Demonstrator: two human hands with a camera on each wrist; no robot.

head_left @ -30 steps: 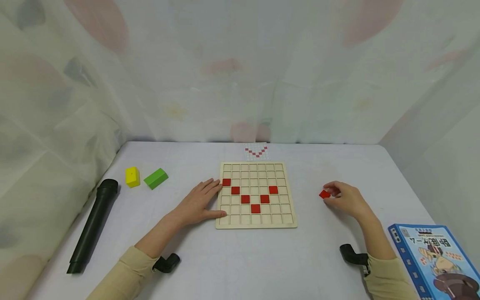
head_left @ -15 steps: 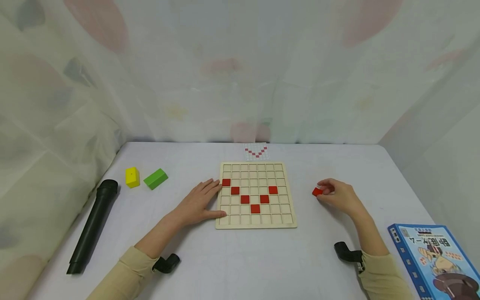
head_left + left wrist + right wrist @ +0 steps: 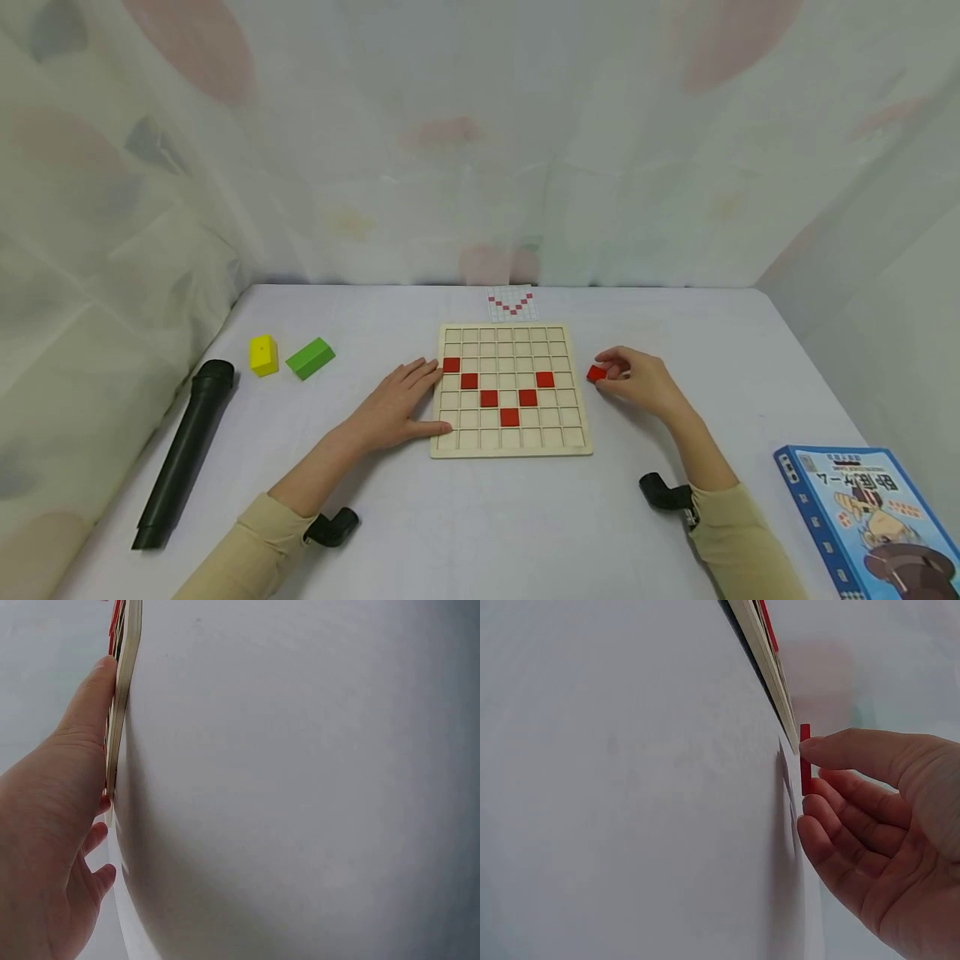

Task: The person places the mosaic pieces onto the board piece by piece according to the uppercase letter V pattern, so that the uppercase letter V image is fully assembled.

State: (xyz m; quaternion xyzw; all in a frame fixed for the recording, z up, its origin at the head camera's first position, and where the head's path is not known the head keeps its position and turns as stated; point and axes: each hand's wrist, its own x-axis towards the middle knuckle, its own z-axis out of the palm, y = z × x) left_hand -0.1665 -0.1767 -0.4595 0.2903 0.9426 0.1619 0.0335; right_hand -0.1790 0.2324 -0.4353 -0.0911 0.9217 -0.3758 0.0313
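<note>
A pale wooden grid board [image 3: 512, 452] lies mid-table, with several red square tiles [image 3: 509, 417] set in its cells in a V-like line whose left arm is longer. My left hand [image 3: 401, 404] rests at the board's left edge, fingers straight and thumb on the lower left rim; the left wrist view shows that thumb [image 3: 90, 701] against the board's side. Between thumb and fingertips my right hand [image 3: 637, 379] pinches a red tile [image 3: 596, 373], just right of the board. Seen edge-on in the right wrist view, the pinched tile [image 3: 805, 759] looks thin and flat.
Behind the board lies a small pattern card [image 3: 513, 303] with a red V. To the left are a yellow block [image 3: 263, 356], a green block [image 3: 311, 358] and a long black tube [image 3: 184, 454]. A blue picture box [image 3: 870, 517] sits at the right front.
My right hand has moved left with the red tile, from well out on the right to close beside the board. My left hand has stayed in place.
</note>
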